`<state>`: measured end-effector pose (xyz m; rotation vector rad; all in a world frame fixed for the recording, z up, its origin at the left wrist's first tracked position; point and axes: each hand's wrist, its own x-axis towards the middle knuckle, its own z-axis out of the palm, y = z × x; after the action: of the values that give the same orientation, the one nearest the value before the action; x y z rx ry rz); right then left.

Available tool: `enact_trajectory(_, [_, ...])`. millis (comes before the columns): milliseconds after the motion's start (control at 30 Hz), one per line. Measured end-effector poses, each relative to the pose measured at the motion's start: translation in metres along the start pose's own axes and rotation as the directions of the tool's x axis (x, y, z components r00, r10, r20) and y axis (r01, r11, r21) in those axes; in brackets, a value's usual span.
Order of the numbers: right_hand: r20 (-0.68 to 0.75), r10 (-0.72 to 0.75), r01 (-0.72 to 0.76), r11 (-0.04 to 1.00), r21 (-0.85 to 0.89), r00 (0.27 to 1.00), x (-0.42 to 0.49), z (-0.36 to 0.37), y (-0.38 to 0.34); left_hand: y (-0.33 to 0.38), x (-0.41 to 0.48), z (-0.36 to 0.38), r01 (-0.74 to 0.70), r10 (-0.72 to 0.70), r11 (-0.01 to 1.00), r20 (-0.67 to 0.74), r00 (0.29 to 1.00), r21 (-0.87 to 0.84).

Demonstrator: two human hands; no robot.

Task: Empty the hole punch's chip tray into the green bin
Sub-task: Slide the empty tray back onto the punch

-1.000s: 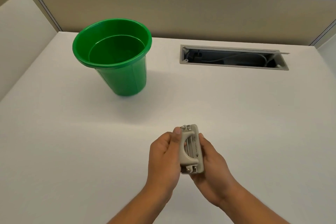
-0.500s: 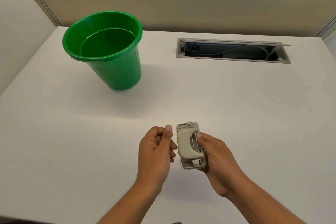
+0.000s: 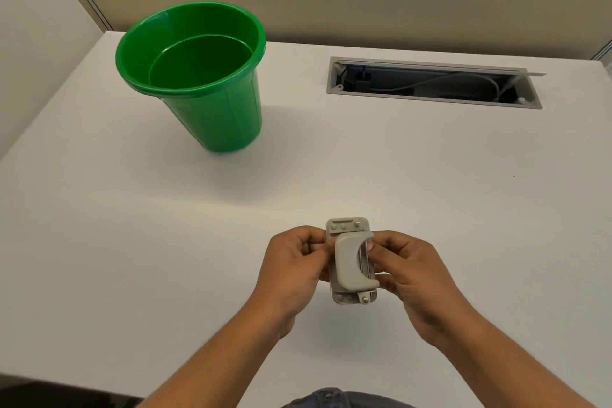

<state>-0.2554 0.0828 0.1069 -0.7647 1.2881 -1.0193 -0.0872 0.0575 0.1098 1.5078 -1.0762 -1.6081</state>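
You hold the small grey plastic hole punch between both hands, just above the near middle of the white desk; your left hand pinches its left edge with fingertips closed on it, and your right hand clamps the right edge, thumb by the curved lever; its long axis runs near to far, lever side up, so the chip tray underneath is hidden; the round green plastic bin stands upright, well apart, far and to the left; your left hand is nearer it, so the carry likely goes far-left.
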Motion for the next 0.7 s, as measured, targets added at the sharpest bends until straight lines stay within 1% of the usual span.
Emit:
enact_trajectory(100, [0.023, 0.008, -0.009, 0.999, 0.052, 1.0, 0.0, -0.001, 0.0, -0.001, 0.0, 0.0, -0.005, 0.005, 1.0, 0.041, 0.999, -0.02])
enact_trajectory(200, [0.005, 0.024, -0.024, 0.999, 0.032, 1.0, -0.001, 0.001, 0.0, -0.001, 0.0, -0.001, -0.021, 0.023, 1.0, 0.084, 0.996, -0.018])
enact_trajectory(300, [-0.02, 0.035, -0.035, 0.999, -0.001, 0.999, -0.002, 0.003, 0.0, -0.002, 0.001, -0.001, -0.03, 0.032, 0.999, 0.082, 0.996, -0.027])
enact_trajectory(433, [-0.025, 0.026, -0.026, 1.0, 0.008, 0.999, -0.003, 0.004, 0.0, -0.004, 0.002, -0.002, -0.041, 0.043, 0.999, 0.074, 0.996, -0.035])
enact_trajectory(567, [0.055, 0.036, -0.036, 0.999, 0.0, 0.998, -0.003, 0.002, -0.004, 0.001, 0.006, -0.01, -0.085, 0.088, 0.996, 0.105, 0.991, -0.031])
enact_trajectory(700, [0.142, 0.08, -0.099, 0.986, 0.131, 0.987, 0.003, -0.004, -0.01, 0.008, 0.005, -0.015, -0.074, 0.077, 0.997, 0.179, 0.981, -0.021])
